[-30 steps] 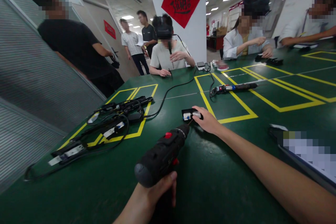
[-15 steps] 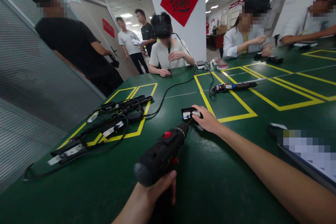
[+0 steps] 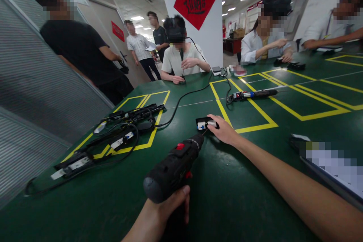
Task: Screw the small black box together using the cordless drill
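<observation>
My left hand (image 3: 175, 199) is wrapped round the grip of a black cordless drill (image 3: 177, 164) with red switches. The drill points away from me, and its thin bit reaches the near edge of a small black device (image 3: 202, 124) with white and blue parts. Whether the bit sits in a screw I cannot make out. That device rests on the green table (image 3: 238, 181), held by the closed fingers of my right hand (image 3: 225, 130). Those fingers cover its right end.
On the left lie black cabled devices (image 3: 121, 136) within yellow tape. A pen-shaped electric tool (image 3: 255, 93) lies beyond my right hand. A pixelated tray or folder (image 3: 331, 166) is at the right. Co-workers sit across the table; others stand behind on the left.
Both hands, the drill and the small device stay almost where they were. The view has shifted very slightly.
</observation>
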A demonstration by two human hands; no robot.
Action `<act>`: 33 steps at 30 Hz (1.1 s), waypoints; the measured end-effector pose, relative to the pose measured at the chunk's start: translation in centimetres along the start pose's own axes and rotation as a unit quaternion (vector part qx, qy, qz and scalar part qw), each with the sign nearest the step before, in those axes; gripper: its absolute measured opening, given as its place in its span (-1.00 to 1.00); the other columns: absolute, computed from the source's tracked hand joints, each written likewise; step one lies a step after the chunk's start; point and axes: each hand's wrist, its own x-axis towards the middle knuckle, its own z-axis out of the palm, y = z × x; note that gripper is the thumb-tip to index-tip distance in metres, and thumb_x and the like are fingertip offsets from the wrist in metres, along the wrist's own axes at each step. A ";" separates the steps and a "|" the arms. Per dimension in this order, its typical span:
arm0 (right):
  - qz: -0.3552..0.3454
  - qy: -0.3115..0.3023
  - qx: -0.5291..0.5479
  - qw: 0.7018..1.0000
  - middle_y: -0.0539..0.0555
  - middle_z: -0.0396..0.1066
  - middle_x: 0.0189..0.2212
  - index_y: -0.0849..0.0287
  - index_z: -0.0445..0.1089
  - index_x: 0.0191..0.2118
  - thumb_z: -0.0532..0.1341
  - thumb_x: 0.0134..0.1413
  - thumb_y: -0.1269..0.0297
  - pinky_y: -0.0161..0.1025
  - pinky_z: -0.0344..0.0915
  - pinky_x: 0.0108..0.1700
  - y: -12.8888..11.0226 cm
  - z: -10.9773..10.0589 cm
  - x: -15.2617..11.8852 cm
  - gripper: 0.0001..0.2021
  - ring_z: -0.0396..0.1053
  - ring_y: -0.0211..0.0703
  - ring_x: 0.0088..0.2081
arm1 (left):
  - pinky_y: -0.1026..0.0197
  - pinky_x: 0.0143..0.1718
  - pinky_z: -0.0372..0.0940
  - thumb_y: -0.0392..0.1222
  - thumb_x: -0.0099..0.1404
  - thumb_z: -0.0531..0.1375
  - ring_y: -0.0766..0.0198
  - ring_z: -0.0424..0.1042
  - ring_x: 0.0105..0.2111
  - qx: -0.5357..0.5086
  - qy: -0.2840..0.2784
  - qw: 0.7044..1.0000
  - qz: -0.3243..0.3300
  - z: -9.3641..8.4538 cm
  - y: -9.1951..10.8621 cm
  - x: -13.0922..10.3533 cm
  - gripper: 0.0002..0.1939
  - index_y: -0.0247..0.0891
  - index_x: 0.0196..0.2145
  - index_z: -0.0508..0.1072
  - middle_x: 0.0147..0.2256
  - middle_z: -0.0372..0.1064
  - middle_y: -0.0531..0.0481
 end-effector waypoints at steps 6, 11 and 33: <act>0.011 -0.004 0.005 1.000 0.12 0.27 -0.10 0.10 0.18 0.11 0.09 0.11 0.22 -0.15 0.17 -0.01 -0.1 -0.1 0.0 -0.57 0.27 -0.12 -0.09 | 0.15 -0.44 0.20 0.10 0.23 0.06 0.21 0.29 -0.52 -0.003 -0.011 1.000 -0.005 0.0 0.4 -0.1 -0.54 -0.34 -0.59 0.41 -0.60 0.32 -0.05; 0.022 -0.010 0.005 1.000 0.13 0.27 -0.08 0.10 0.18 0.12 0.08 0.12 0.19 -0.15 0.18 -0.03 -0.5 -0.3 -0.1 -0.58 0.27 -0.11 -0.09 | 0.15 -0.43 0.19 0.09 0.24 0.05 0.23 0.29 -0.54 0.000 -0.017 1.000 0.005 0.0 0.5 -0.1 -0.55 -0.34 -0.57 0.40 -0.59 0.34 -0.05; 0.009 0.001 0.019 1.000 0.12 0.29 -0.09 0.11 0.21 0.09 0.09 0.12 0.21 -0.19 0.18 -0.02 0.0 0.0 0.1 -0.60 0.28 -0.15 -0.10 | 0.16 -0.46 0.22 0.05 0.23 0.09 0.25 0.30 -0.56 -0.023 -0.002 1.000 -0.004 0.2 0.6 -0.1 -0.60 -0.34 -0.55 0.38 -0.58 0.31 -0.01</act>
